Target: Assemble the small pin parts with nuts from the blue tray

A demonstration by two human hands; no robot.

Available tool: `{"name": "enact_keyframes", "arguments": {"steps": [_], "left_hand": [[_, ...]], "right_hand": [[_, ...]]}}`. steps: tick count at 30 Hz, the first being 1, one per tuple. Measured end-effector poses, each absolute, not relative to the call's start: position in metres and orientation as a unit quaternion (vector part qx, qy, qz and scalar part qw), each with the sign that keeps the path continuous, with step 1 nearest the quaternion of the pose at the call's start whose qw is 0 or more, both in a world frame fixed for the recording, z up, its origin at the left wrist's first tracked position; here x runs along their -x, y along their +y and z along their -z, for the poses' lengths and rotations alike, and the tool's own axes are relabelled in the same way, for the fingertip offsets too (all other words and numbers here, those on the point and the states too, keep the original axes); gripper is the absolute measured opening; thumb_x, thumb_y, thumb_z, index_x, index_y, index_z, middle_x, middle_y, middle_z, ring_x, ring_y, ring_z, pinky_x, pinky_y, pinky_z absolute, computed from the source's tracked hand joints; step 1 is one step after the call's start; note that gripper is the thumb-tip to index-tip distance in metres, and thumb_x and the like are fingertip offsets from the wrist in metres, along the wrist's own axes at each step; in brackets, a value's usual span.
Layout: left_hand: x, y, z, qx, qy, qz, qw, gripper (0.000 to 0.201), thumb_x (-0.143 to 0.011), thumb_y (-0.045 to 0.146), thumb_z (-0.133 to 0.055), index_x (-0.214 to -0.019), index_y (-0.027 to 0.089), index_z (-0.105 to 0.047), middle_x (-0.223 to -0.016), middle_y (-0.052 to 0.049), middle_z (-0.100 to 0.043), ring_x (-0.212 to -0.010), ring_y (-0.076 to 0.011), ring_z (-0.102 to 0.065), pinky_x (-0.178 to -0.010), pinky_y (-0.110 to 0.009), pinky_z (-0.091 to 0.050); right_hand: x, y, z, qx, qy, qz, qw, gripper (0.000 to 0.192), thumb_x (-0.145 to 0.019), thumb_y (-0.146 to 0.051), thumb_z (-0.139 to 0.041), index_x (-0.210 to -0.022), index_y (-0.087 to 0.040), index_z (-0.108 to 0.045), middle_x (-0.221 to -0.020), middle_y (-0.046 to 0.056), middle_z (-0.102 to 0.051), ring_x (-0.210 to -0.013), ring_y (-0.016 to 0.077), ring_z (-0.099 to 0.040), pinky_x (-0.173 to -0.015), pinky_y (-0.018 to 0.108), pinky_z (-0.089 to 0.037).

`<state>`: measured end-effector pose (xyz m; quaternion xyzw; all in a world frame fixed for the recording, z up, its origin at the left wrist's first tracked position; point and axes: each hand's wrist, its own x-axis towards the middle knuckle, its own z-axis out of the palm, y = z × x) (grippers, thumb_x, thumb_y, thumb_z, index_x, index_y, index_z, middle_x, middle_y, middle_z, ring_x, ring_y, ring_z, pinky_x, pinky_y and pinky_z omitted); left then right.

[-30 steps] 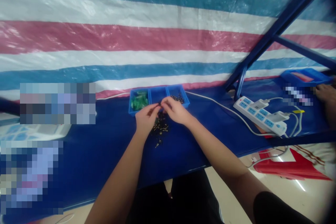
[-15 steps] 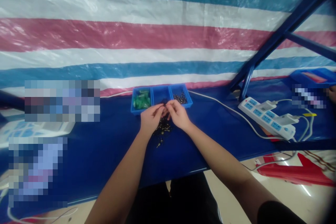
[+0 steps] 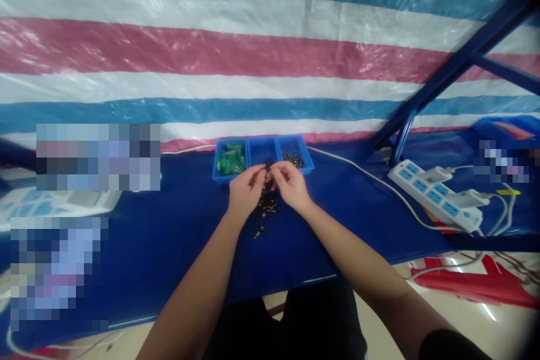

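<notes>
Nearest us, the person's black-clothed legs lie beneath the front edge of a glossy dark-blue work surface. On this surface, well in from the front edge and about midway between its visible ends, we find a loose heap of small dark and brass-coloured metal parts, partly hidden by the hands above it. We note the left hand with fingers curled nearly closed, thumb and fingertips pinching a small dark piece. The right hand, likewise mostly closed, meets it from the other side, its fingertips on the same piece, whose exact shape we cannot tell. Toward the right end of the surface lies a long white power strip with blue socket panels, bearing white plug-in adapters. Just beyond the hands, near the back edge, we see a blue plastic three-compartment tray: translucent green pieces occupy its left compartment, small dark, shiny parts its right. Behind the back edge rises a blue, white and red striped plastic sheet.
</notes>
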<state>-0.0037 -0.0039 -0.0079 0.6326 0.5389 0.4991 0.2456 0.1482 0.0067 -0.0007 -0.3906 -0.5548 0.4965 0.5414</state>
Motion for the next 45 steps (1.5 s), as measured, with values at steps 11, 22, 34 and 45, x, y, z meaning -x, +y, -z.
{"name": "enact_keyframes", "arguments": {"steps": [11, 22, 34, 45], "left_hand": [[0.002, -0.0047, 0.0084, -0.626, 0.535, -0.51, 0.249, 0.03, -0.094, 0.042, -0.062, -0.112, 0.02, -0.073, -0.091, -0.005, -0.078, -0.077, -0.0165, -0.075, -0.076, -0.029, -0.062], [0.0017, -0.0054, 0.0062, -0.623, 0.529, -0.513, 0.26, 0.033, -0.094, 0.041, -0.062, -0.118, 0.02, -0.073, -0.09, -0.004, -0.079, -0.061, -0.0133, -0.071, -0.069, -0.028, -0.062], [0.0023, -0.0054, 0.0075, -0.618, 0.524, -0.523, 0.263, 0.029, -0.094, 0.04, -0.064, -0.114, 0.021, -0.074, -0.09, -0.003, -0.078, -0.066, -0.0132, -0.072, -0.069, -0.026, -0.061], [-0.0006, -0.006, 0.0064, -0.615, 0.521, -0.522, 0.279, 0.031, -0.095, 0.041, -0.062, -0.114, 0.02, -0.074, -0.087, -0.004, -0.078, -0.061, -0.0118, -0.07, -0.066, -0.024, -0.061]], "right_hand": [[-0.1506, 0.0055, -0.0024, 0.423, -0.55, -0.475, 0.542, 0.034, -0.088, -0.053, -0.068, -0.099, -0.021, -0.065, -0.085, 0.003, -0.071, -0.069, 0.0147, -0.069, -0.059, 0.028, -0.06], [-0.151, 0.0059, -0.0013, 0.407, -0.541, -0.494, 0.545, 0.036, -0.09, -0.056, -0.066, -0.101, -0.022, -0.06, -0.083, 0.003, -0.072, -0.076, 0.0172, -0.073, -0.059, 0.027, -0.059], [-0.1521, 0.0049, -0.0032, 0.404, -0.553, -0.487, 0.542, 0.035, -0.09, -0.054, -0.066, -0.1, -0.022, -0.059, -0.08, 0.002, -0.072, -0.073, 0.0161, -0.073, -0.058, 0.027, -0.059], [-0.1541, 0.0045, -0.0036, 0.409, -0.571, -0.457, 0.546, 0.032, -0.091, -0.05, -0.066, -0.102, -0.02, -0.065, -0.084, 0.004, -0.074, -0.074, 0.0173, -0.075, -0.058, 0.027, -0.059]]}}
